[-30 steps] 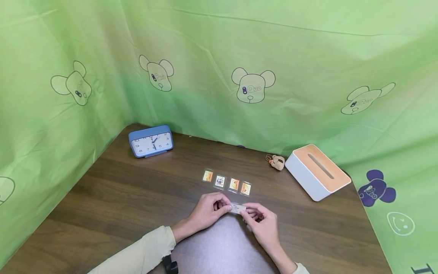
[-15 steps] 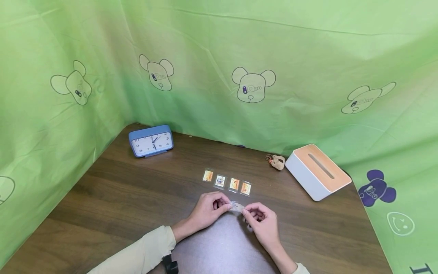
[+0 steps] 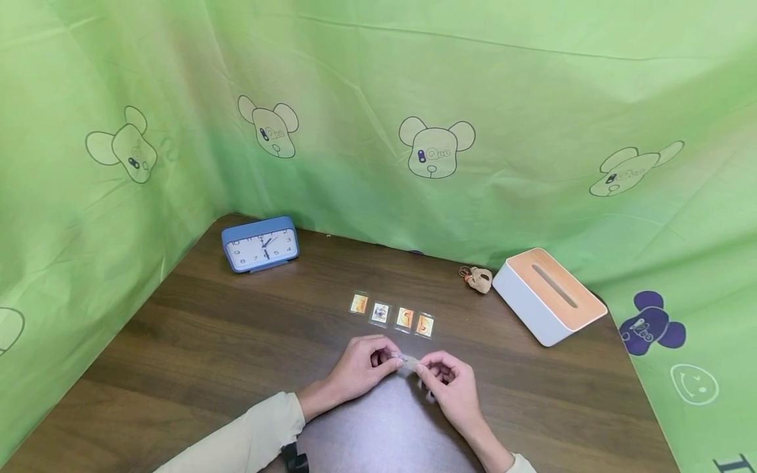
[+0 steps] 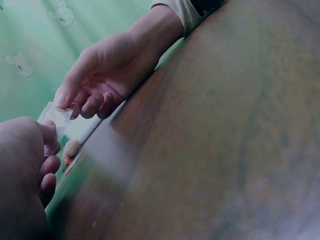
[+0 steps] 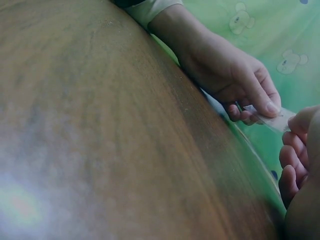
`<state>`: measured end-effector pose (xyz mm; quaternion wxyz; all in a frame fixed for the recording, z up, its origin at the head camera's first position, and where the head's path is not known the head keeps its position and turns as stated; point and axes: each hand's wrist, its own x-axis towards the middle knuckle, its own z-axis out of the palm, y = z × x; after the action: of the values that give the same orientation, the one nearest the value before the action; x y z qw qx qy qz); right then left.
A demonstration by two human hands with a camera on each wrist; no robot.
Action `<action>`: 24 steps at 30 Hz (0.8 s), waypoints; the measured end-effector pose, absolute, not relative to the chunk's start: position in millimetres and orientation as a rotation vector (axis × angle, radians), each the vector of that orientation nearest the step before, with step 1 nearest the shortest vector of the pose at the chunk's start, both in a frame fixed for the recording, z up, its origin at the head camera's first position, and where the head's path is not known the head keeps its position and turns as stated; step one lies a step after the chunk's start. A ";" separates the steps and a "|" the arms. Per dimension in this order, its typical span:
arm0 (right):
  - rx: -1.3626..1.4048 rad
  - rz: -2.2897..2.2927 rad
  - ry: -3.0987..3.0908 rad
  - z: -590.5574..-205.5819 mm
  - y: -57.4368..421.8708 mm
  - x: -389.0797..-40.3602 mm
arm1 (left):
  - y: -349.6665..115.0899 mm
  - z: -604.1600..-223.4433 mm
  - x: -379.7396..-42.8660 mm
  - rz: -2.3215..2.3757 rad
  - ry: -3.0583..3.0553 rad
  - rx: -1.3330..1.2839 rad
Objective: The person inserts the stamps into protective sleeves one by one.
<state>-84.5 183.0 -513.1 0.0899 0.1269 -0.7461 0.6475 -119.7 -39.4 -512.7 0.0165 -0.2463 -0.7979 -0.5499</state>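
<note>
Between both hands is a small clear plastic sleeve point(image 3: 409, 362) with a pale piece inside, raised above the table near its front. My left hand point(image 3: 362, 369) pinches its left end between thumb and fingers, and my right hand point(image 3: 454, 393) pinches the right end. In the right wrist view the sleeve point(image 5: 276, 121) spans the short gap from thumb to thumb. The fingertips cover both of its ends. Just beyond the hands, several stamp-like pictures in clear sleeves point(image 3: 405, 318) lie in a slanting row, most orange and one bluish.
A blue alarm clock point(image 3: 261, 244) stands at the back left of the wooden table point(image 3: 236, 341). At the back right is a white tissue box point(image 3: 550, 299) with a wood-look top, and beside it a small tan trinket point(image 3: 476, 280). Green cloth point(image 3: 355, 197) hangs behind.
The sleeve was flat, then bowed upward, and now shows less of its face between the fingers. My right hand has shifted slightly left, toward my left hand. The row on the table is unchanged.
</note>
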 end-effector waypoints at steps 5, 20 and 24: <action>0.421 1.905 -2.213 -513.1 183.2 -85.3 | -37.7 -512.5 -117.8 -1.703 -2.460 -0.785; 0.527 1.838 -2.194 -516.7 183.7 -86.5 | -35.9 -513.7 -117.0 -1.688 -2.436 -0.805; 0.541 1.840 -2.175 -518.5 183.6 -86.8 | -36.3 -513.5 -116.5 -1.692 -2.457 -0.796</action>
<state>-86.8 183.6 -518.5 0.1207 0.1851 -0.7445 0.6300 -116.5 -36.3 -513.5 0.0271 -0.2576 -0.7955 -0.5478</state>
